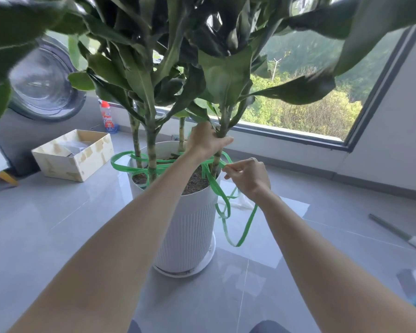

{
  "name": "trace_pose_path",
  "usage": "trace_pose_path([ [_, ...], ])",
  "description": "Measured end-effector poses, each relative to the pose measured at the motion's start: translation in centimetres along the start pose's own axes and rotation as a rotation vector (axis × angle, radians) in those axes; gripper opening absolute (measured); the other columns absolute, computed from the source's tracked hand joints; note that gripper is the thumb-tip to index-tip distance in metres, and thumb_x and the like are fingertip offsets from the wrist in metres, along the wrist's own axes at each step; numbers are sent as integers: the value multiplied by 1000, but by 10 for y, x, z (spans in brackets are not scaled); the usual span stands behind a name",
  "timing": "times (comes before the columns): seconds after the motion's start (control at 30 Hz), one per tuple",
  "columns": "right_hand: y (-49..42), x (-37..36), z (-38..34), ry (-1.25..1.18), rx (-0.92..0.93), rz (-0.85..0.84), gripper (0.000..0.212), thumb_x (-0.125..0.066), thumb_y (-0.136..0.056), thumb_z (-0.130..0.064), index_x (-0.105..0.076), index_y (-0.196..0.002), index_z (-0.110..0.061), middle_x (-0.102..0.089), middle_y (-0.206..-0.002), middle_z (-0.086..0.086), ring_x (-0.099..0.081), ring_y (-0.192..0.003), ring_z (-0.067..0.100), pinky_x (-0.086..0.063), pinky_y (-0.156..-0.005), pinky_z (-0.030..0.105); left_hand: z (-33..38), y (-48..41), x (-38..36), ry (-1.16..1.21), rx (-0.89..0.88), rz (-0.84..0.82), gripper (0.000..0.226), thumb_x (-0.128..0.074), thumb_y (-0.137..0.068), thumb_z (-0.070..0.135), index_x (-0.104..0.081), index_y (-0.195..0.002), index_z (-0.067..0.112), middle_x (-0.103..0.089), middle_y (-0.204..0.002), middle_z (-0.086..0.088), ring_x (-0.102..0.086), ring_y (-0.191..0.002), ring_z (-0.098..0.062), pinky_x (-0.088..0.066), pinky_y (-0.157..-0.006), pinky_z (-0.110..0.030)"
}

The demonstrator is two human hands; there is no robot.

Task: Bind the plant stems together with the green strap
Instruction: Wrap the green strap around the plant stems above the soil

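Note:
A tall leafy plant with several striped stems point(151, 150) grows from a white ribbed pot point(190, 227) on the floor. A green strap point(120, 157) loops loosely around the stems just above the soil, and its loose end hangs over the pot's right rim down to a loop point(244, 233) near the floor. My left hand point(205, 140) grips the right-hand stem point(222, 127) just below its leaves. My right hand point(249, 176) pinches the strap at the pot's right rim, fingers curled round it.
An open wooden box point(73, 156) sits on the grey tiles to the left, in front of a washing machine point(42, 82). A detergent bottle point(107, 116) stands by the wall. A large window point(305, 97) runs behind the plant. A grey pole point(399, 233) lies on the floor at right.

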State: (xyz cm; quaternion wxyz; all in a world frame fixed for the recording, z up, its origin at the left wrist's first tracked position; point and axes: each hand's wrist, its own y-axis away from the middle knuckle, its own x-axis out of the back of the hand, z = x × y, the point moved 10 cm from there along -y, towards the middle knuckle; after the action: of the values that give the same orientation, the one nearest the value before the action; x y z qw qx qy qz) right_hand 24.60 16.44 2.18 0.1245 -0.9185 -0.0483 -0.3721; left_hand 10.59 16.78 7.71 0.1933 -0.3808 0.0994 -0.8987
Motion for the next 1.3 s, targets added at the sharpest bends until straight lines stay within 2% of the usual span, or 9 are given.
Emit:
trace_pose_path([
  [0.13,-4,2,2,73,-10,22,19,-62,-90,-31,-78,-84,-22,-74,-89,-4,-58,-72,17,-41,-58,28,11,3,11,-189,-74,87,21,-66,-86,37,-65,-85,15,-65,-82,4,-58,-76,-14,-45,-76,-27],
  [0.3,-8,6,3,130,-60,99,21,-57,-85,-20,-75,-79,-10,-73,-83,5,-66,-76,26,-53,-64,35,11,8,20,-196,-68,111,18,-63,-87,38,-62,-88,20,-59,-81,9,-55,-83,-16,-39,-91,-34],
  [0.5,-9,13,-1,143,-44,106,34,-55,-79,-13,-53,-45,-10,-71,-73,6,-67,-73,28,-49,-57,31,7,12,25,-192,-31,123,17,-64,-86,41,-64,-91,24,-68,-98,8,-61,-103,-18,-35,-104,-47],
  [0.63,-6,13,-6,181,21,40,20,-61,-83,-19,-76,-72,-13,-74,-85,4,-67,-80,28,-54,-64,36,5,11,25,-156,-27,129,19,-66,-84,42,-64,-90,23,-66,-90,9,-61,-95,-16,-40,-100,-41],
  [0.73,1,13,-14,221,90,24,16,-64,-84,-22,-76,-81,-13,-72,-92,6,-65,-85,29,-53,-66,38,6,10,25,-161,-29,120,19,-68,-83,43,-65,-88,24,-58,-79,12,-53,-80,-12,-41,-94,-37],
  [0.87,13,6,-22,224,138,42,16,-62,-83,-21,-75,-81,-10,-71,-77,8,-60,-72,28,-45,-58,31,-2,6,25,-133,18,73,31,-74,-74,47,-70,-84,18,-64,-76,7,-60,-78,-13,-46,-73,-28],
  [0.93,19,5,-23,172,142,46,17,-63,-84,-19,-76,-76,-11,-68,-61,-1,-62,-68,21,-44,-58,30,-2,6,25,-133,27,60,33,-76,-72,46,-71,-84,16,-66,-75,6,-61,-76,-12,-43,-66,-26],
  [1.03,26,5,-23,105,157,28,18,-65,-87,-21,-79,-76,-18,-64,-59,-6,-55,-61,9,-43,-60,25,-1,7,26,-152,25,54,36,-76,-71,48,-71,-84,16,-68,-79,5,-62,-76,-12,-44,-66,-26],
  [1.3,33,-11,-19,-19,182,-113,18,-67,-87,-20,-78,-75,-13,-72,-66,3,-68,-54,12,-58,-64,35,-2,22,41,-151,-38,51,25,-75,-75,43,-65,-81,21,-60,-78,9,-58,-80,-10,-44,-75,-25],
])
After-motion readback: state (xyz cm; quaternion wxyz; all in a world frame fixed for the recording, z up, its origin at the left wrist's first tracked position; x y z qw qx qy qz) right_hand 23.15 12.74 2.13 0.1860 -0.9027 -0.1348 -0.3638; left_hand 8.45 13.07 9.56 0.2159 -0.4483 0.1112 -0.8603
